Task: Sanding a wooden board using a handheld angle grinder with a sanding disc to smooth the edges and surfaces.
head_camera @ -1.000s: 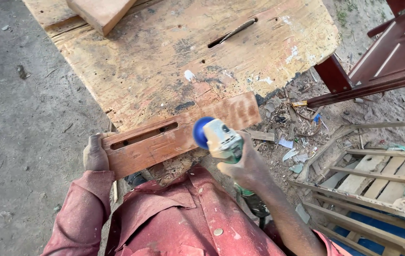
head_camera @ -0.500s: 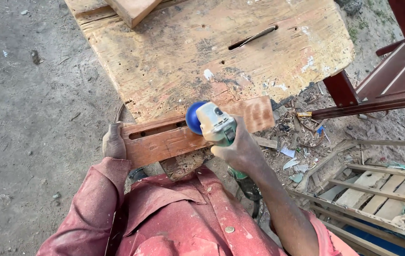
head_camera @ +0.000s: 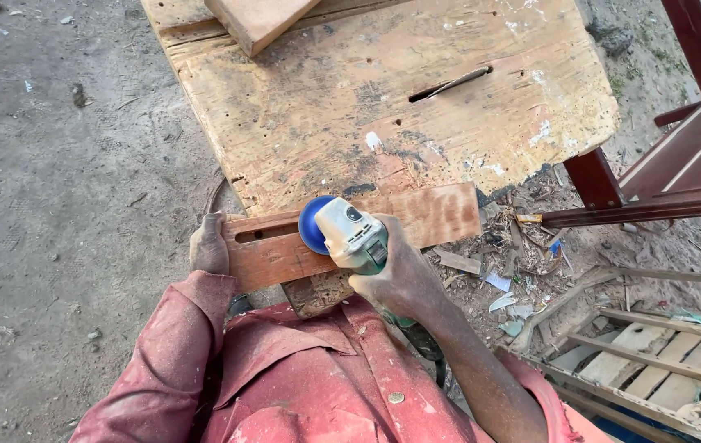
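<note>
Right hand (head_camera: 396, 275) wrapping around grinder (head_camera: 350, 234) body, frame centre, holding its blue disc (head_camera: 311, 223) against plank (head_camera: 416, 217). Left hand (head_camera: 208, 246) clasping plank's left end, fingers curling behind it. Plank lying across near edge of bench (head_camera: 367, 107), slot near left end. Wood block (head_camera: 260, 20) sitting at bench top. Scraps (head_camera: 506, 279) littering ground, right of centre. Slatted frame (head_camera: 654, 353) lying lower right.
</note>
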